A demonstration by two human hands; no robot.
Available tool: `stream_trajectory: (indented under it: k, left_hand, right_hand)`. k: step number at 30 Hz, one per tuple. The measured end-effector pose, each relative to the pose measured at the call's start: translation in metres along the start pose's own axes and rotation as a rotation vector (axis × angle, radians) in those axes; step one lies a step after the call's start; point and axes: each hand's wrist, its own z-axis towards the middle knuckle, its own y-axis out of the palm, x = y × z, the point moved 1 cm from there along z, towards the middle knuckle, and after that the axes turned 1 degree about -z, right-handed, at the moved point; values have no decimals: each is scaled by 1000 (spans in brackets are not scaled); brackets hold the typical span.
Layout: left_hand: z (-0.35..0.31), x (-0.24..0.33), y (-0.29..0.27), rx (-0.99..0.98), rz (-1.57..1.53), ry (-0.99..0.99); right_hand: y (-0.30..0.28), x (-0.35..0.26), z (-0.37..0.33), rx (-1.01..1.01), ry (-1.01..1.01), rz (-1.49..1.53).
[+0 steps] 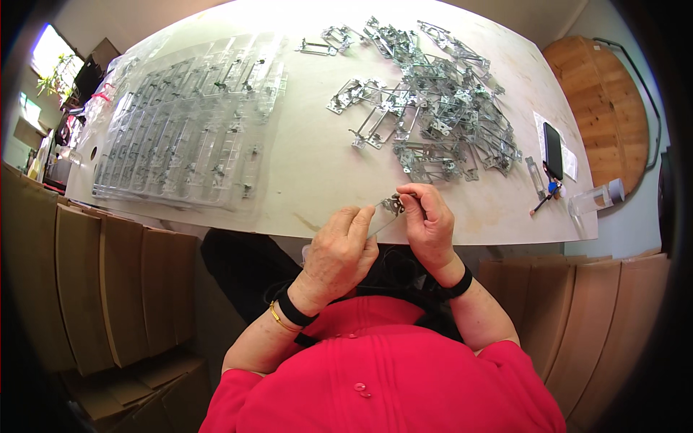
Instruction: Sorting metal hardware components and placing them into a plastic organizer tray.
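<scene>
Just past the table's near edge, my two hands hold one small metal bracket assembly (pixel 392 205) between them. My left hand (pixel 339 247) has its fingers closed round the thin rod end of it. With thumb and forefinger, my right hand (pixel 429 224) pinches the plate end. A big loose heap of like silvery brackets (pixel 451 108) lies on the table beyond my hands, toward the right. To the left, a stack of clear plastic trays (pixel 180 130) holds rows of these metal parts.
The white table (pixel 303 162) has a curved far side. At its right lie a black phone (pixel 553 150) on paper, a blue-tipped tool (pixel 553 189) and a clear plastic bottle (pixel 598 198). Cardboard boxes (pixel 123 281) line the left below; more cardboard (pixel 577 310) stands at right.
</scene>
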Motion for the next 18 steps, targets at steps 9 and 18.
stream_trajectory:
  k: [9,18]
  left_hand:
    - [0,1,0,-5,-8,-8]
    - [0,0,-1,-10,-11,-2]
  right_hand:
    - [-3,2,-4,-28,94,17]
    - [-1,2,-1,-8,-14,-28]
